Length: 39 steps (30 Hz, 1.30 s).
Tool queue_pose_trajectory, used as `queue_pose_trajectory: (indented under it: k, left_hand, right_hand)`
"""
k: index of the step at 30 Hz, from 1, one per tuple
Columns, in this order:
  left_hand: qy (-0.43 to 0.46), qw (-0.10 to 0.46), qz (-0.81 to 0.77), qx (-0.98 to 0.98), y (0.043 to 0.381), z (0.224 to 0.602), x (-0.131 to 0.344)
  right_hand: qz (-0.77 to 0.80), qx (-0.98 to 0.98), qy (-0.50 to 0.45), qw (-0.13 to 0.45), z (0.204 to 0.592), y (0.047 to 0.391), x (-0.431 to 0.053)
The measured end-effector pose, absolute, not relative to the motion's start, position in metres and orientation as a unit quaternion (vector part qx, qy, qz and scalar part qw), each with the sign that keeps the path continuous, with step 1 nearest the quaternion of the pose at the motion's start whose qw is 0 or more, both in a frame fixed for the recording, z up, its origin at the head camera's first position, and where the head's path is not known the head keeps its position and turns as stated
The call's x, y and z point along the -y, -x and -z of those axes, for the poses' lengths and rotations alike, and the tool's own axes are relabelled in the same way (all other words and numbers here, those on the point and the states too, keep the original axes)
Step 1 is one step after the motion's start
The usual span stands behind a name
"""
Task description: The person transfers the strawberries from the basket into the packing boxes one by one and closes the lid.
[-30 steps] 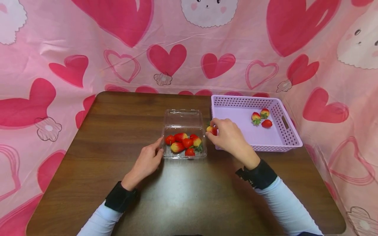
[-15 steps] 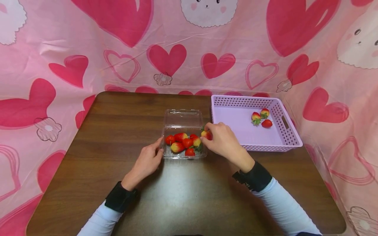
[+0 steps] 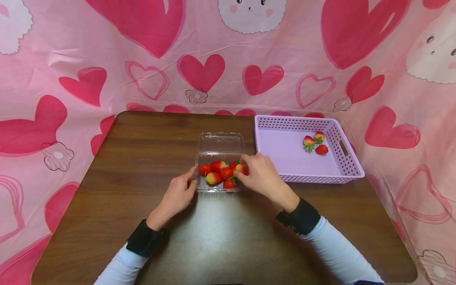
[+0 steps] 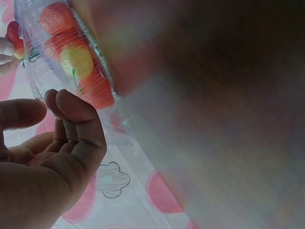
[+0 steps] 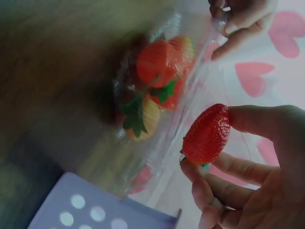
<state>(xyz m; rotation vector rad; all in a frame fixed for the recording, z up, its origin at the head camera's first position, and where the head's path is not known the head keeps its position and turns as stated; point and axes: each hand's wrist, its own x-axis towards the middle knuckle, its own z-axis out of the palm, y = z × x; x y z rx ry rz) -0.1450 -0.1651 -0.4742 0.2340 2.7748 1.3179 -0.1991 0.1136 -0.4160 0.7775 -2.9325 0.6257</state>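
Observation:
My right hand [image 3: 260,172] pinches a red strawberry [image 5: 207,133] between thumb and fingertips, over the right side of a clear plastic clamshell box [image 3: 203,187]. Several red and yellow strawberries [image 3: 214,177] lie inside this box, some showing green leaves [image 5: 136,117]. Its lid [image 3: 221,142] is folded back, away from me. At the box's left wall, my left hand [image 3: 179,190] rests its index finger and thumb, set apart along the side. The left wrist view shows the bent fingers [image 4: 78,112] close to the clear rim.
A lilac perforated basket [image 3: 285,156] stands to the right of the box, with a few strawberries [image 3: 322,149] near its right end. Both stand on a dark brown wooden table [image 3: 142,150]. A pink heart-patterned cloth [image 3: 149,35] hangs behind and at the sides.
My right hand has carried the strawberry leftward, from beside the basket's near left corner to above the box's right side. The left hand and the box have stayed in place.

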Motion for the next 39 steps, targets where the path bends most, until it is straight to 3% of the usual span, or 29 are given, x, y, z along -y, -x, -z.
queue_pose_trajectory:
  k: [39]
  left_hand:
    - [-0.077,0.027,-0.429,-0.900,0.145,0.474,0.165]
  right_hand:
    - [-0.156,0.950,-0.270,0.031,0.446,0.193,-0.102]
